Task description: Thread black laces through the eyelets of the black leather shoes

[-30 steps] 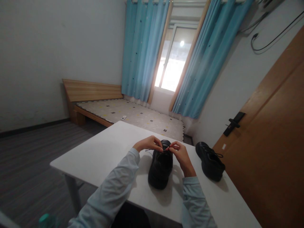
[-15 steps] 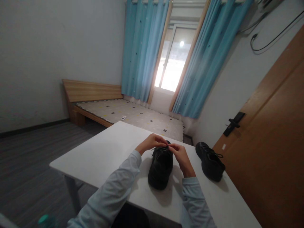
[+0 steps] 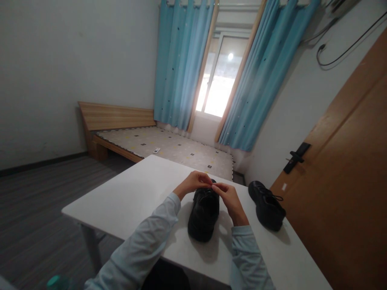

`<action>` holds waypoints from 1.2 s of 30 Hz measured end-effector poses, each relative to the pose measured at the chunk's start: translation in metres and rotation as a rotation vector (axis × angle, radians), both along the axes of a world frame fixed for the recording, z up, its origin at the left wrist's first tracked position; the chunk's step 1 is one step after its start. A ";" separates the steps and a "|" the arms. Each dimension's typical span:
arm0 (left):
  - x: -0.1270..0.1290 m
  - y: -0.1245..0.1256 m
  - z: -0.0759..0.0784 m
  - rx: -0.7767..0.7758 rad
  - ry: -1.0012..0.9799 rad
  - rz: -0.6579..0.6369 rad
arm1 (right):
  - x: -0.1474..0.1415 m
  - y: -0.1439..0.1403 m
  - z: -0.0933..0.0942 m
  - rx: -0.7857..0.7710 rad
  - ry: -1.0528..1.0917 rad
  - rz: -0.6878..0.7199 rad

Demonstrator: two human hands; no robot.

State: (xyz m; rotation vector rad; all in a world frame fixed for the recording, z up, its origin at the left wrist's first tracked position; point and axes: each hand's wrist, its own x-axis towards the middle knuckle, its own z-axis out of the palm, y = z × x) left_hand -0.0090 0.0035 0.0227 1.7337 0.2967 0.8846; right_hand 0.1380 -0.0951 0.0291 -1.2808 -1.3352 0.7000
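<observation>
A black shoe (image 3: 203, 217) stands on the white table (image 3: 136, 197) in front of me, toe toward me. My left hand (image 3: 193, 183) and my right hand (image 3: 229, 197) meet over its far end, fingertips pinched together on the shoe's black laces. The laces themselves are mostly hidden by my fingers. A second black shoe (image 3: 266, 204) with tied laces stands apart to the right on the same table. Both my arms wear light blue sleeves.
A wooden door (image 3: 347, 169) with a black handle (image 3: 294, 157) is close on the right. Beyond the table lie a low wooden bed (image 3: 157, 145), blue curtains (image 3: 181, 64) and a bright window (image 3: 217, 80). A green bottle cap (image 3: 54, 280) shows at bottom left.
My hands have drawn closer together over the shoe's far end, and the loose lace seen to the left a second ago is no longer visible. The shoes have not moved.
</observation>
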 end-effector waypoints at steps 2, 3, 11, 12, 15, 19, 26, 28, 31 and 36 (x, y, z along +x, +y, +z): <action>0.000 -0.001 0.001 -0.022 -0.001 0.006 | 0.000 0.001 -0.001 -0.007 0.003 -0.005; 0.000 -0.002 0.001 -0.026 0.007 0.016 | 0.000 0.001 -0.002 -0.009 0.009 -0.010; -0.005 -0.008 0.009 -0.129 0.011 -0.065 | -0.002 0.003 -0.002 0.069 0.154 -0.018; -0.005 -0.008 0.009 -0.113 0.002 -0.074 | -0.002 0.003 -0.003 0.083 0.160 -0.021; -0.005 -0.007 0.008 -0.067 0.003 -0.076 | -0.002 0.005 -0.005 0.104 0.158 -0.025; -0.004 -0.005 0.005 -0.090 0.035 -0.071 | -0.002 0.006 -0.006 0.098 0.167 -0.021; 0.000 -0.003 0.000 -0.052 0.088 -0.045 | -0.003 0.004 -0.005 0.081 0.181 -0.015; 0.001 -0.001 -0.002 0.026 0.133 -0.032 | -0.003 0.005 -0.005 0.083 0.177 -0.018; 0.002 0.002 -0.005 0.202 0.227 0.033 | -0.002 0.005 -0.005 0.077 0.174 -0.017; 0.004 0.005 -0.009 0.257 0.255 0.021 | -0.003 0.004 -0.001 0.083 0.172 -0.034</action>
